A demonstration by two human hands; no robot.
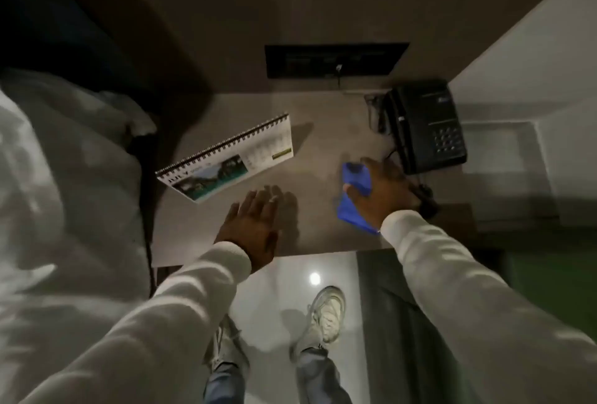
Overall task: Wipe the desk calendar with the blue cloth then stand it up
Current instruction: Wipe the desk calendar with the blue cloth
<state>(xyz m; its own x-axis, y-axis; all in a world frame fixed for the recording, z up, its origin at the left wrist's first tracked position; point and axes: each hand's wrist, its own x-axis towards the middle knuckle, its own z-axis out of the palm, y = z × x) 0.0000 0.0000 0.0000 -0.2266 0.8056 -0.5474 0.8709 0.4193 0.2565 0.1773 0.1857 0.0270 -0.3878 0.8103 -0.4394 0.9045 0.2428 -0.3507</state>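
Right hand clenched around the blue cloth; fingers wrap the bunched upper part, and a loose fold trails down toward the cuff of the white sleeve. Cloth and hand sit over the right half of the grey table, close to its near edge. Whether the cloth presses on the surface or hangs just above it cannot be told.

Left hand released, holding nothing: palm down, fingers spread and pointing away from the body, above the table's near middle. Its shadow falls on the tabletop just right of the fingers.

Desk calendar is on the left part of the table, beyond the left hand and apart from it. Spiral binding runs along its far edge; the page shows a landscape photo and a date grid. It is angled, left corner nearer the viewer. Lying flat or propped: unclear.

Black telephone at the far right corner, just beyond the right hand. White bedding lies left of the table. Two shoes visible on the glossy floor below.
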